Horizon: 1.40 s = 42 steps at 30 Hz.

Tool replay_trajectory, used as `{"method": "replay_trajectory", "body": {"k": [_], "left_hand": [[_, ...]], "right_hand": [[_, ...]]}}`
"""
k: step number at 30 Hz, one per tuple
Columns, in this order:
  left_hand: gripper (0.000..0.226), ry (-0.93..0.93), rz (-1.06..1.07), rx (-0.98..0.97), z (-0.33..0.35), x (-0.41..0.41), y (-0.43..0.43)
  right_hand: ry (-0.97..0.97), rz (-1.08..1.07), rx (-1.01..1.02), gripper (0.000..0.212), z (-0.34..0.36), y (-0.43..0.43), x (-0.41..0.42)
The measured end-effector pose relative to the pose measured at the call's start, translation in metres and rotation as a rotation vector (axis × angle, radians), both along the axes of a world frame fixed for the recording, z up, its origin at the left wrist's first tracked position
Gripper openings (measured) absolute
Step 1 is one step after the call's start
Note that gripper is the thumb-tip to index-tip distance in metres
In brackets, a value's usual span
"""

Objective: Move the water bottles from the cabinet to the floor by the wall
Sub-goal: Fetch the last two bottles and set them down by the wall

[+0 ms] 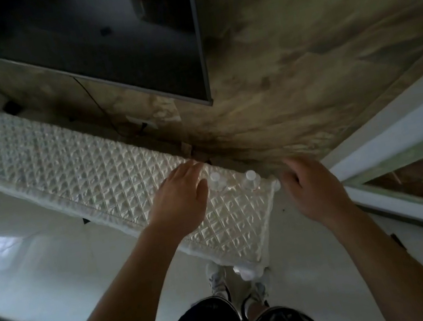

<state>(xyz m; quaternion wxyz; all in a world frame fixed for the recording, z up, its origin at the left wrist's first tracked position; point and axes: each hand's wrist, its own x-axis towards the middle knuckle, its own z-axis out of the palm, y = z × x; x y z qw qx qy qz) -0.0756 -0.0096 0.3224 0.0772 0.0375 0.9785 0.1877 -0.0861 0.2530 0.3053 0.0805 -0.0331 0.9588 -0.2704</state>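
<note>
Two clear water bottles with white caps, one [216,180] and another [251,178], stand near the right end of a low cabinet [71,167] that has a white quilted cover. A third white cap [277,184] shows at the cabinet's right corner. My left hand [180,196] hovers over the cover just left of the first bottle, fingers stretched out and thumb close to it. My right hand [313,191] is off the cabinet's right end, fingers loosely bent, beside the third cap. Neither hand holds anything.
A dark wall-mounted screen [100,38] hangs above the cabinet on a marbled wall [298,47]. A cable [101,108] drops behind the cabinet. Pale floor [320,268] lies right of it. Blurred white caps [247,272] show under the cabinet's near corner, by my feet [219,279].
</note>
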Motion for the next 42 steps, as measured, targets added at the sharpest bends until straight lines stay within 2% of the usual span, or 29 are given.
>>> {"method": "replay_trajectory", "body": {"k": [11, 15, 20, 25, 29, 38, 42], "left_hand": [[0.047, -0.133, 0.018, 0.057, -0.120, -0.046, -0.003], [0.050, -0.176, 0.052, 0.097, -0.173, -0.059, -0.001], [0.065, -0.214, 0.098, 0.179, -0.236, -0.073, 0.000], [0.080, -0.217, 0.181, 0.203, -0.289, -0.077, -0.001], [0.089, -0.199, 0.246, 0.254, -0.320, -0.074, -0.001], [0.099, -0.173, 0.278, 0.332, -0.356, -0.082, 0.005], [0.088, -0.124, 0.286, 0.356, -0.365, -0.082, 0.008]], "right_hand": [[-0.146, 0.008, 0.041, 0.043, -0.123, 0.002, -0.032], [-0.187, -0.007, 0.024, 0.045, -0.165, -0.001, -0.044], [-0.195, -0.037, 0.017, 0.048, -0.221, 0.000, -0.058], [-0.199, -0.022, -0.023, 0.061, -0.273, -0.005, -0.069], [-0.203, -0.063, -0.092, 0.078, -0.304, -0.009, -0.072], [-0.131, -0.084, -0.106, 0.092, -0.342, -0.016, -0.077], [-0.121, -0.108, -0.141, 0.094, -0.350, -0.020, -0.077]]}}
